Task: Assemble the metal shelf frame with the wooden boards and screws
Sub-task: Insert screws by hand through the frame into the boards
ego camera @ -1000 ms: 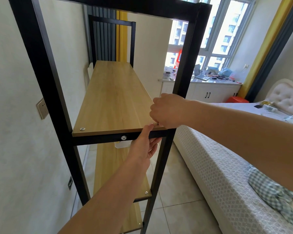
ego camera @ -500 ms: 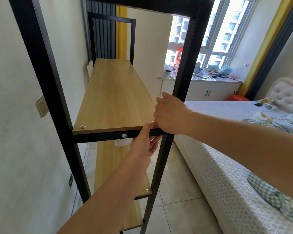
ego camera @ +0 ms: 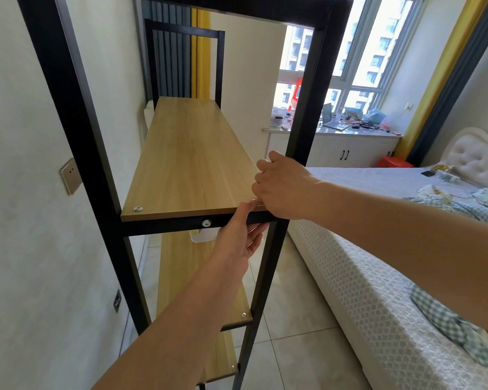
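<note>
A black metal shelf frame (ego camera: 76, 116) stands upright against the left wall. A long wooden board (ego camera: 192, 159) lies on its upper crossbar (ego camera: 169, 225), with a screw (ego camera: 137, 208) at its near left corner and a bolt (ego camera: 206, 223) in the crossbar's face. My left hand (ego camera: 238, 235) grips the crossbar from below near the right post, thumb on the board's edge. My right hand (ego camera: 282, 190) is closed in a fist over the board's near right corner; what it holds is hidden. Lower boards (ego camera: 178, 266) sit below, one with a screw (ego camera: 243, 314).
A bed (ego camera: 378, 277) with a white cover runs close along the right, leaving a narrow tiled aisle (ego camera: 290, 333). A wall socket plate (ego camera: 69, 175) sits left of the frame. A white cabinet (ego camera: 335, 147) with clutter stands under the window.
The view has shifted slightly. My right hand has moved a little up and right at the board's corner. The left hand keeps its hold on the crossbar.
</note>
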